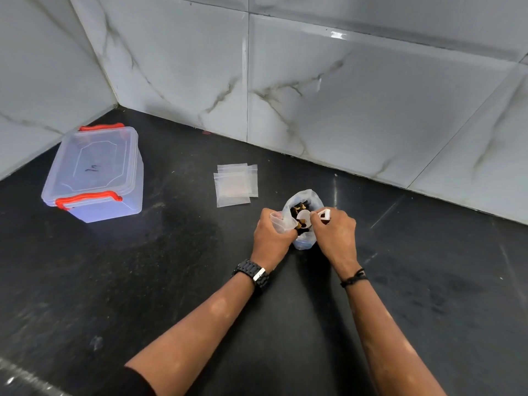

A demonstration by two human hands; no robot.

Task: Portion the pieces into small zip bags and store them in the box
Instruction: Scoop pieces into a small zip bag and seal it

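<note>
Clearly, left hand (271,235) pinches a zip bag (281,222), right hand (334,232) grips a scoop (307,217) (pieces (298,208) could spill if either tilts).

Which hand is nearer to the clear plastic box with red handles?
The left hand. It holds a small bag, right of the clear plastic box with red handles. The right hand, gripping a white scoop, is farther right.

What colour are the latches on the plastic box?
Red-orange, on a clear box; the near latch shows best in the head view.
</note>
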